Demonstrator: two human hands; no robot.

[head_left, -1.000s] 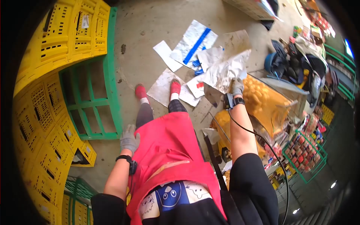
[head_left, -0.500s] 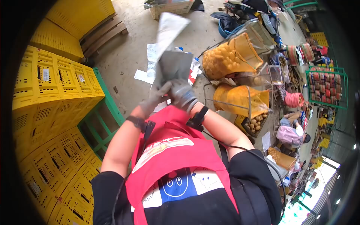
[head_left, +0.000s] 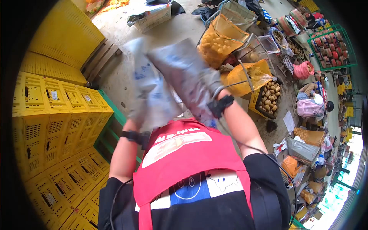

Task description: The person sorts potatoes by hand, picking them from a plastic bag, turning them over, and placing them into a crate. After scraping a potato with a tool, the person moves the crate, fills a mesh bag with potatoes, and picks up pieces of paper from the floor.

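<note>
Both of my hands wear grey gloves and are blurred by motion. My left hand [head_left: 138, 105] grips a pale plastic bag [head_left: 155, 94] with blue print, which hangs in folds toward the middle. On the other side my right hand [head_left: 211, 82] has hold of a darker grey plastic bag [head_left: 178, 63], spread out in front of me. The two bags lie side by side and meet near my red apron [head_left: 184, 147]. Fingertips are smeared, so their exact grip on the plastic is hidden.
Yellow crates [head_left: 57, 103] are stacked at the left beside a green frame [head_left: 119, 117]. To the right, orange mesh bags [head_left: 220, 40] hang on metal stands near a crate of potatoes [head_left: 270, 96]. A white basket [head_left: 153, 20] stands ahead. A seated person [head_left: 309, 103] is farther right.
My hands were together on one grey bundle; now they are apart, each with its own bag. The view has turned, and the potato crate shows more fully.
</note>
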